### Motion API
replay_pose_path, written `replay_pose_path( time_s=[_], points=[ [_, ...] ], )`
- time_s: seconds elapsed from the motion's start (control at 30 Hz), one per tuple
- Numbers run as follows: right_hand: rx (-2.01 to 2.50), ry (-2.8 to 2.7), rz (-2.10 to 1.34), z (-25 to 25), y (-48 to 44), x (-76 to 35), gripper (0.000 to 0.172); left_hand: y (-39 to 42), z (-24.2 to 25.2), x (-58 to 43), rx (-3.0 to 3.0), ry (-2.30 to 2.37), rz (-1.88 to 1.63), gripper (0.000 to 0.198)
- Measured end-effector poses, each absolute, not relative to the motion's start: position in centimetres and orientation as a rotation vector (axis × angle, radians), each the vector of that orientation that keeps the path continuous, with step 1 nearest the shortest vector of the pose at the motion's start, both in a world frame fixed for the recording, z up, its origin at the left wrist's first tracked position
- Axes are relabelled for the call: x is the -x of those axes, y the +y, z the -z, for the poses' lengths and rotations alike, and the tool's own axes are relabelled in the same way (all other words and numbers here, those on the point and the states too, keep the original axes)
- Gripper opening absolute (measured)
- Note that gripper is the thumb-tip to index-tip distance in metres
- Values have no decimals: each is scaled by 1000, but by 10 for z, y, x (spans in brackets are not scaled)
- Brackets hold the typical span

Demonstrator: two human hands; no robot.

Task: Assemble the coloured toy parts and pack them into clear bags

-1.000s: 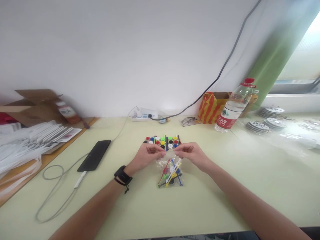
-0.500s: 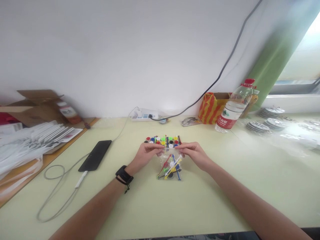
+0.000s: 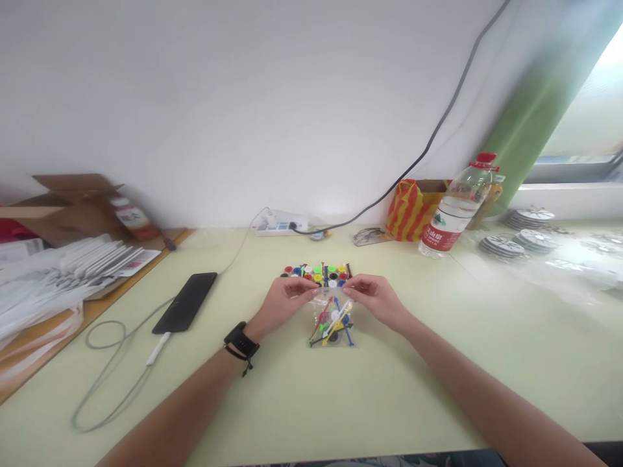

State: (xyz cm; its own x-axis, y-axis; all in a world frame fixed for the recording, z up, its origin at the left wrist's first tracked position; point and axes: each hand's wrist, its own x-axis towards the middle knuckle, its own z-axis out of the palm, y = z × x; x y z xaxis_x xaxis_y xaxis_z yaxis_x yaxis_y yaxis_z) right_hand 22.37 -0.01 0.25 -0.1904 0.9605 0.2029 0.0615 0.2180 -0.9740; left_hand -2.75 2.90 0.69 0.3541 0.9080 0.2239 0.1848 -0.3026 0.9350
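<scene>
One clear bag (image 3: pixel 331 292): here it is, strung between the left hand (image 3: pixel 288 298) and the right hand (image 3: pixel 374 299), far edge up at the fingertips, filled end nearer the wearer's body.
Left hand: thumb and finger pinching the bag's near-left corner of that far edge, a black watch (image 3: pixel 242 340) on the wrist behind it.
Right hand: a matching pinch on the other side, bare wrist, grip just apart from its partner.
Coloured arrows (image 3: pixel 339 322): crossed inside the bag, just below both hands, red, blue, white and yellow (quite a tangle!), with small discs (image 3: pixel 333 336) among them.
Coloured discs (image 3: pixel 318 278): in rows just beyond the fingertips, coloured sticks (image 3: pixel 326 274) running between them, partly behind the hands.
Phone (image 3: pixel 185 303): flat on the table (image 3: pixel 292 405), left of the left hand, cable plugged in.
Power strip (image 3: pixel 280 226): well beyond the left hand, at the wall.
Bottle (image 3: pixel 448 220): red-capped, beyond the right hand and off to its right.
</scene>
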Motion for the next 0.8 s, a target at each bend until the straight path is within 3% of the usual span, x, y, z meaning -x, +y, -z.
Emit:
replay_pose_path(
  time_s=[0.37, 0.57, 0.8],
  points=[
    [980, -1437, -1146, -10, -2, -230, 24, 31, -8, 31, -1615, 937, -1045, 20],
    [970, -1439, -1167, -2, 1, -228, 34, 31, -5, 29, -1669, 924, -1032, 35],
    [999, -1462, -1069, 3, 2, -225, 27, 34, 0, 29, -1808, 944, -1034, 22]
  ],
)
